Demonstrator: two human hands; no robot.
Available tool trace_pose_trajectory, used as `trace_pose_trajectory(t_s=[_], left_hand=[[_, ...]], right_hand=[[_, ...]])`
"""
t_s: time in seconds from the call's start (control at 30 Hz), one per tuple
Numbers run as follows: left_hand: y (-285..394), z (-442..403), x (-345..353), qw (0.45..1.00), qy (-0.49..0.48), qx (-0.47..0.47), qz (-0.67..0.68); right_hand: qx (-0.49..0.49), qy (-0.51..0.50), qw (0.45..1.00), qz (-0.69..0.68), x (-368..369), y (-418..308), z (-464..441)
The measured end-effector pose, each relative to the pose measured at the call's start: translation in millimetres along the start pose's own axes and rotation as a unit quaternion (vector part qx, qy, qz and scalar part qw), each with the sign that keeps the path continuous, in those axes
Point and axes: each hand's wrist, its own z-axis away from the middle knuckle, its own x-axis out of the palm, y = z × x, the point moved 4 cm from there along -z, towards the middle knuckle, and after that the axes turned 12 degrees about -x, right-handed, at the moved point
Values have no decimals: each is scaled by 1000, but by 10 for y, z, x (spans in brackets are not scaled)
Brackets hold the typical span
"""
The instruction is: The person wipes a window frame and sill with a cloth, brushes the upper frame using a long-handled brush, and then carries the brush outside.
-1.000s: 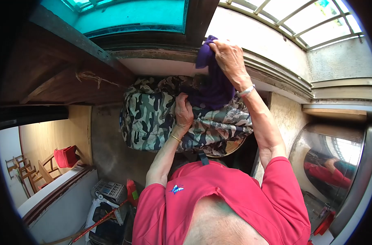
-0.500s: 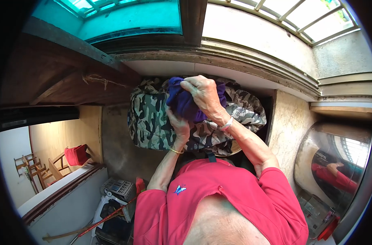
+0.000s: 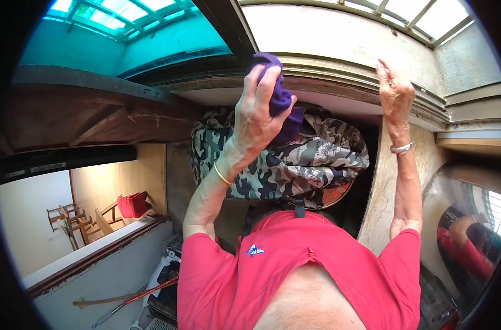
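Note:
A bunched purple cloth (image 3: 282, 99) is gripped in my left hand (image 3: 254, 113), its fingers curled round it. Its top end sticks up in front of the window frame (image 3: 311, 69), and a lower fold hangs down over the camouflage fabric bundle (image 3: 327, 157). I cannot tell whether the cloth touches the frame. My right hand (image 3: 396, 99) is raised apart from the cloth, in front of the right part of the window tracks, with fingers stretched upward and nothing visible in them.
Wooden shelving (image 3: 91, 110) juts in at the left. A marbled panel (image 3: 413, 151) and a shiny curved metal surface (image 3: 465, 203) stand on the right. Lower left, a red-striped stick (image 3: 146, 291) lies by a low wall, beyond which is a red-covered chair (image 3: 134, 205).
The purple cloth has gone from both hands above the camouflage bundle to my left hand alone, higher up. My right hand has let go and moved right and up toward the window tracks.

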Motion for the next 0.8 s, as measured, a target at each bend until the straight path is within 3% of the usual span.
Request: trace_pose_trajectory(t_s=[0.07, 0.1, 0.17, 0.23, 0.3, 0.37, 0.43, 0.47, 0.5, 0.57, 0.63, 0.7, 0.77, 0.8], left_hand=[[-111, -318, 239, 991, -29, 56, -115], [-214, -403, 381, 982, -58, 66, -170], [-256, -451, 645, 923, -167, 37, -345], [-229, -541, 725, 921, -146, 54, -357], [-298, -675, 803, 923, -199, -11, -330], [-332, -771, 867, 903, -209, 18, -375], [-254, -831, 862, 857, -197, 173, -444], [-250, -854, 803, 915, -155, 72, -366], [-214, -823, 818, 912, -154, 71, -374], [-239, -814, 742, 959, -65, -63, -270], [-436, -820, 570, 990, -7, -138, -29], [-410, -666, 359, 973, -76, -192, 106], [-249, -367, 49, 984, -78, -159, 38], [-217, -253, -67, 983, -78, -160, 35]], right_hand=[[3, 7, 998, 55, 48, 472, -7], [-51, 33, 994, 88, 121, 660, 39], [-99, 59, 987, 114, 215, 768, 94], [-36, 48, 996, 64, 278, 847, 152], [-77, 82, 992, 57, 286, 823, 134], [-88, 97, 989, 62, 289, 815, 137], [-85, 96, 990, 65, 282, 814, 135], [-81, 107, 988, 74, 283, 803, 116], [-76, 117, 987, 82, 288, 778, 113], [-71, 111, 989, 73, 323, 795, 109], [-64, 106, 989, 83, 279, 838, 108], [-16, 49, 999, -4, 288, 941, 72], [-31, 30, 999, 20, 273, 1028, 26], [-83, 39, 991, 94, 217, 989, -10]])
